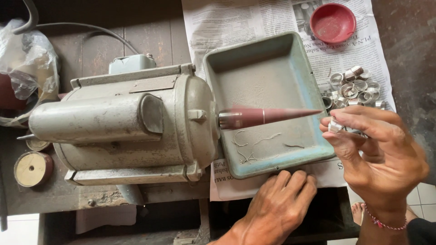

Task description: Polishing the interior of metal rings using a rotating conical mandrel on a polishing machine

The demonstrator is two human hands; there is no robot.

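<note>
Pinching one small metal ring (334,125) between thumb and fingertips, the right hand (377,149) holds it just beside the tip of the one spinning, blurred sanding cone (268,115) on the single grey motor (122,124), not yet touching; the left hand (279,204) rests flat, holding nothing, at the table edge below the teal tray (268,68). Roughly a dozen more rings (356,88) wait heaped on the newspaper (227,22) beside one red bowl (333,22), so I judge most of the work remains.

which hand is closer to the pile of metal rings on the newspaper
Right. The right hand, pinching a small metal ring, sits just below the pile of metal rings. The left hand rests flat at the tray's near edge, farther away.
</note>
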